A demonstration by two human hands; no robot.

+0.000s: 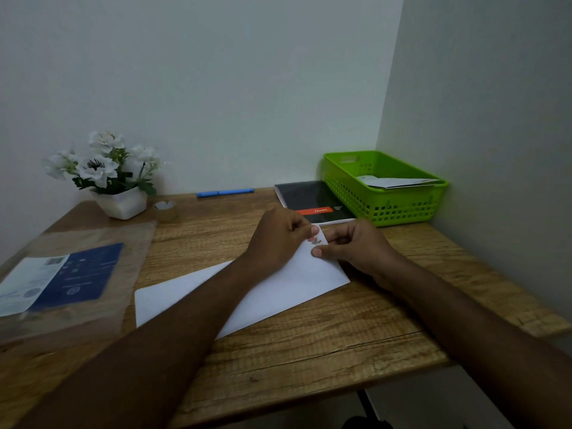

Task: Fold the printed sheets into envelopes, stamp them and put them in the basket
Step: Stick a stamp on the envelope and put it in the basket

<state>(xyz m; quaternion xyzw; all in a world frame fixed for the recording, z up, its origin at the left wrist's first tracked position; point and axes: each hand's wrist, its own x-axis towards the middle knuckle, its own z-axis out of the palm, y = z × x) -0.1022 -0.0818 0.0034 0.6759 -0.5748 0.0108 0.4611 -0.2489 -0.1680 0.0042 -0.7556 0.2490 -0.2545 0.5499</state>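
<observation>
A white envelope (278, 292) lies slanted across the middle of the wooden table. At its far right corner is a small stamp (318, 238) with a red and green picture. My left hand (278, 236) pinches the stamp's top edge with curled fingers. My right hand (356, 246) pinches the stamp's lower edge at the envelope corner, thumb tip on the paper. The green plastic basket (408, 209) stands at the back right and holds white folded paper (399, 182).
A black notebook (309, 196) with a red band lies left of the basket. A blue pen (225, 192), a tape roll (166, 210) and a white flower pot (122, 202) sit at the back. A clear plastic sleeve with a blue printed sheet (71, 277) lies at left.
</observation>
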